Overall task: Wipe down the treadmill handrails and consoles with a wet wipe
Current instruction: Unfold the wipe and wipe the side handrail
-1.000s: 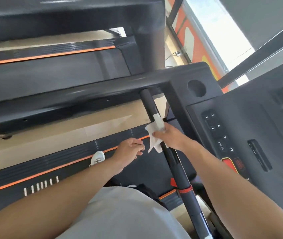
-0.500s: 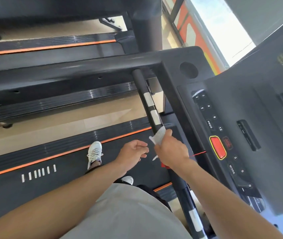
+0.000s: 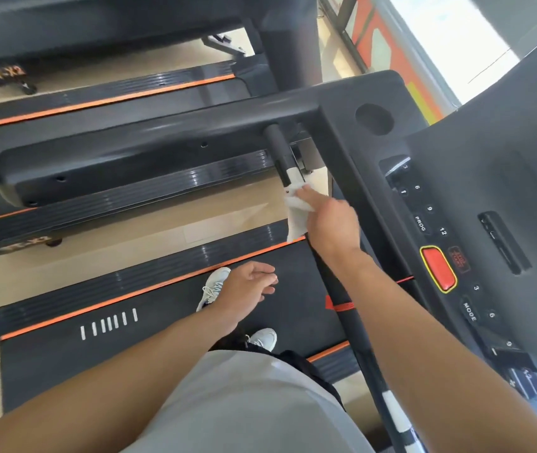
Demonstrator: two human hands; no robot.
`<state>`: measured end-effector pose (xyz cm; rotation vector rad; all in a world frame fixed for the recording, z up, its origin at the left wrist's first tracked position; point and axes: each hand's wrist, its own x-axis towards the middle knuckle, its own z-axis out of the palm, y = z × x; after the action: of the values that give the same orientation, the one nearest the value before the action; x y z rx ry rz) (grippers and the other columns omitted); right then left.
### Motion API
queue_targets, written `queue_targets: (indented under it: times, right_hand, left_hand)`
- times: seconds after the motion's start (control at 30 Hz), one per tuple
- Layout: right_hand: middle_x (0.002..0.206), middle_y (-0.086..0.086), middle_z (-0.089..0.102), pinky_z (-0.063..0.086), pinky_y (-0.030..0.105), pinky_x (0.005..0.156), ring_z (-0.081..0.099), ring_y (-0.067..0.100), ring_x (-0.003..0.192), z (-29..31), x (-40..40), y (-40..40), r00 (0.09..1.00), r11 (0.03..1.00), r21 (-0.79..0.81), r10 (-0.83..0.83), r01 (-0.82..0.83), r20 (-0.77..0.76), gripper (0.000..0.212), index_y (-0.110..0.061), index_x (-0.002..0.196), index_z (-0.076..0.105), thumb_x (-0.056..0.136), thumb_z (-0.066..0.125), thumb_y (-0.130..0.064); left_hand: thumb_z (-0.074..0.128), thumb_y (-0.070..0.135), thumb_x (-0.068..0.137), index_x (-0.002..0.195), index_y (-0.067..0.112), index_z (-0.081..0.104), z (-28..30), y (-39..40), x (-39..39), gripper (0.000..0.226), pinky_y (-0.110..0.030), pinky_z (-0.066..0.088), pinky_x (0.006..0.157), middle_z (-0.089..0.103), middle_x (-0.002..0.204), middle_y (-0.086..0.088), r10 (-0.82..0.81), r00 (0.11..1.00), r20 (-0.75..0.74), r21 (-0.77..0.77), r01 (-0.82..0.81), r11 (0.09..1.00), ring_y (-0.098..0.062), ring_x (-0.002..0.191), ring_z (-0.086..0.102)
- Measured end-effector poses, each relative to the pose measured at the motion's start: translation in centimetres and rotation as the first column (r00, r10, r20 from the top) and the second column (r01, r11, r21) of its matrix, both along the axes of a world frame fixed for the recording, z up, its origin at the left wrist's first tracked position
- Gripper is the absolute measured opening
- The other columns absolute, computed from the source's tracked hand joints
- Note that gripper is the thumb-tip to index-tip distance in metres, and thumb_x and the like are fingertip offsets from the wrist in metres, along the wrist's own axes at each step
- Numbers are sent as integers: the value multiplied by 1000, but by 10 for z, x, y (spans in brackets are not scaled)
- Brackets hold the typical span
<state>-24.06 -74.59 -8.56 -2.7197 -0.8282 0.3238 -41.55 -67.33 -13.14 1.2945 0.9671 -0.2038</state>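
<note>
My right hand (image 3: pixel 332 220) had the wet wipe (image 3: pixel 296 210) wrapped against the inner handrail (image 3: pixel 277 148), fingers curled round it, up near the top end where the black bar runs into the crossbar (image 3: pixel 195 132) beside the console (image 3: pixel 457 197). The wipe sat on the bar just below one of the pale sensor patches, with a loose tail of it hanging down under my palm. My left hand (image 3: pixel 247 289) carried nothing at all; it hung out over the belt (image 3: pixel 162 338) with the fingers slack and half spread, well clear of the bar.

So where did that leave the job? By my reckoning I was right in the middle of it. The wipe was on this one rail and nowhere else. Below my wrist the same bar ran on down past the orange band (image 3: pixel 342 307) to another pale patch near the bottom of the view, and I couldn't tell from the look of it whether that stretch was clean or not; black plastic gives no clue. The short length above the wipe, up to the crossbar, looked like it was yet to be covered.

The console hadn't got the wipe on it at that moment: the keypad (image 3: pixel 421 204), the red stop button (image 3: pixel 437 268) and the cup recess (image 3: pixel 373 119) all sat off to the right of my arm, untouched by either hand. The far rail was out of sight. The neighbouring treadmill (image 3: pixel 97 93) lay beyond, and I judged that one was still to come too.
</note>
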Motion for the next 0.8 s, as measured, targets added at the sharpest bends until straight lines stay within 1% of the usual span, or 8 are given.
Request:
queue_targets:
  times: [0.07, 0.17, 0.3, 0.37, 0.43, 0.57, 0.7, 0.8]
  right_hand:
    - [91, 2, 70, 52, 36, 77, 63, 29, 89, 6, 19, -13, 979, 970, 145, -181, 194, -96, 51, -34, 128, 65, 90, 47, -4]
    - [93, 2, 72, 37, 32, 72, 50, 23, 80, 24, 40, -20, 890, 848, 300, -456, 437, -8, 20, -22, 112, 63, 96, 54, -15]
    - [98, -5, 62, 32, 33, 67, 57, 24, 84, 27, 23, -2, 946, 950, 175, -286, 259, 154, 12, -19, 106, 60, 94, 62, -22]
    - [108, -8, 59, 38, 33, 68, 60, 19, 93, 9, -1, 10, 982, 984, 54, -164, 169, -96, 24, -20, 104, 61, 95, 63, -42]
    - [118, -8, 61, 48, 38, 76, 60, 15, 97, 0, -16, 13, 929, 961, 136, -189, 242, -318, 42, -21, 95, 63, 96, 51, -61]
    - [96, -12, 68, 45, 23, 73, 64, 7, 92, -3, 5, 11, 815, 793, 320, -344, 517, -466, 21, -21, 101, 63, 96, 66, -41]
    - [113, 7, 63, 45, 37, 72, 64, 29, 99, -10, 11, 31, 889, 977, -97, -211, 188, -406, 50, -16, 130, 44, 101, 52, -55]
    - [131, 16, 49, 53, 44, 81, 62, 37, 112, -14, 17, 51, 990, 918, -384, 48, -97, -135, 51, -18, 153, 32, 109, 42, -41]
  left_hand:
    - [63, 18, 98, 110, 17, 68, 1, 3, 4, 13, -26, 55, 82, 76, 102, 1, -21, 1000, 5, 4, 21, 1000, -13, 93, 73]
    - [63, 18, 98, 110, 17, 69, 5, 8, 15, 13, -24, 55, 81, 76, 101, 2, -37, 999, 22, 17, 37, 999, -12, 92, 73]
    - [61, 17, 99, 110, 16, 69, 7, 16, 36, 13, -26, 55, 82, 76, 101, 1, -53, 998, 42, 8, 52, 999, -13, 92, 73]
    - [62, 17, 99, 109, 17, 69, 7, 22, 44, 12, -30, 55, 85, 76, 101, 1, -58, 997, 52, 0, 58, 998, -12, 90, 74]
    - [62, 18, 99, 108, 17, 69, 7, 32, 53, 11, -30, 55, 86, 76, 99, 1, -59, 997, 50, -9, 60, 998, -12, 88, 73]
    - [63, 19, 98, 103, 19, 70, 3, 56, 65, 8, -33, 56, 87, 77, 97, 0, -33, 999, 31, -14, 33, 999, -13, 86, 74]
    - [62, 20, 99, 102, 15, 70, 10, 78, 80, 11, -34, 58, 87, 77, 92, 1, 12, 997, 83, 12, -13, 1000, -17, 88, 74]
    - [63, 16, 97, 99, 15, 71, 21, 99, 99, 9, -32, 58, 85, 78, 86, 1, 60, 990, 131, 1, -61, 998, -15, 84, 74]
